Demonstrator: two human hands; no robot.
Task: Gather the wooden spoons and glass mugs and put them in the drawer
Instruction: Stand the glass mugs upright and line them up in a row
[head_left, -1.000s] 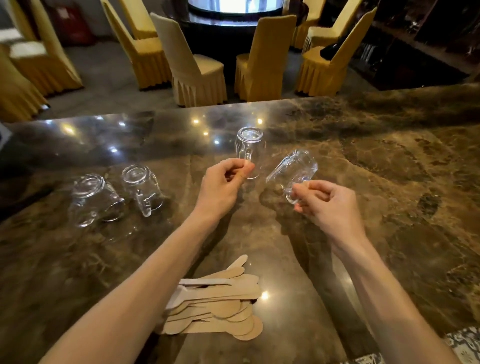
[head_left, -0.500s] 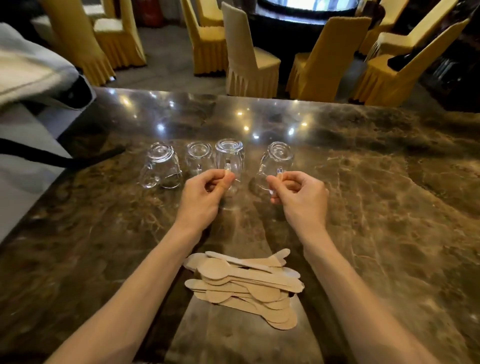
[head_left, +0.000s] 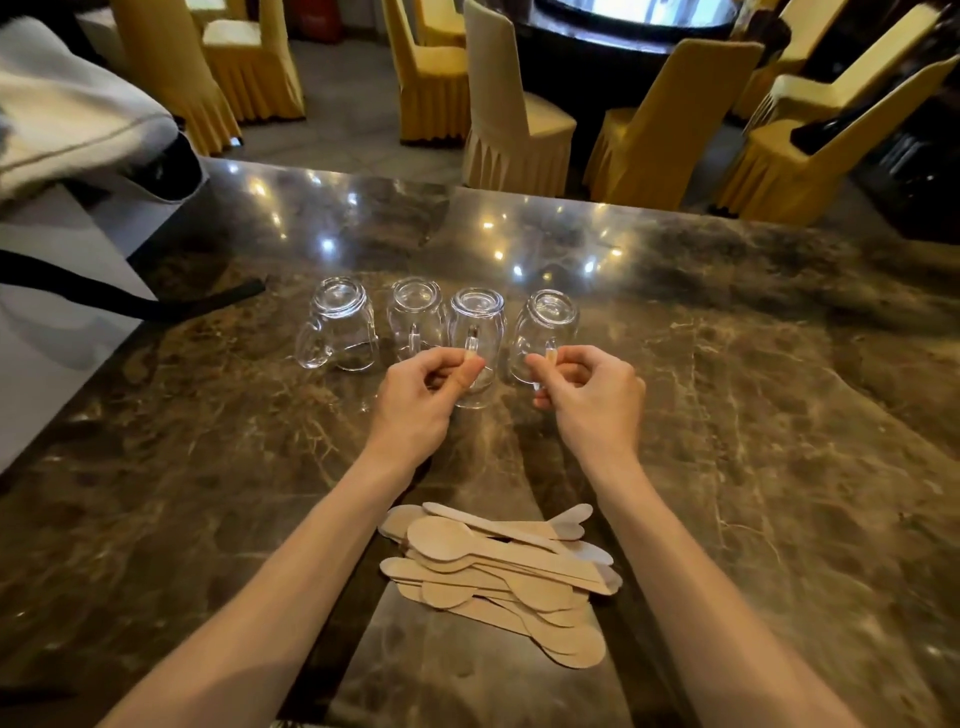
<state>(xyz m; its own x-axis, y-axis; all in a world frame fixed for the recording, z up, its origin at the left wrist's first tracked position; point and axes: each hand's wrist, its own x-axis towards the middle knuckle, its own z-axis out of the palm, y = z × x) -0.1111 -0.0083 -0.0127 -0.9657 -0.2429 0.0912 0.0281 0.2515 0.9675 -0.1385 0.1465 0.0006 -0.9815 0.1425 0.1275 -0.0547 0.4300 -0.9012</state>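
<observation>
Several clear glass mugs stand upside down in a row on the brown marble counter (head_left: 779, 415). My left hand (head_left: 421, 400) pinches the handle of the third mug (head_left: 478, 322). My right hand (head_left: 592, 400) pinches the handle of the rightmost mug (head_left: 550, 322). Two more mugs stand free to the left, the leftmost mug (head_left: 337, 327) and the second mug (head_left: 415, 317). A pile of flat wooden spoons (head_left: 498, 571) lies on the counter near me, between my forearms. No drawer is in view.
A black strap (head_left: 156, 306) lies on the counter's left part, beside a white surface with grey cloth (head_left: 67, 119) on it. Beyond the counter's far edge stand yellow-covered chairs (head_left: 670, 124) around a dark round table (head_left: 623, 31).
One second ago the right-hand mug was tilted in the air and the mugs were spread apart; now all stand in one close row, my hands still on two handles.
</observation>
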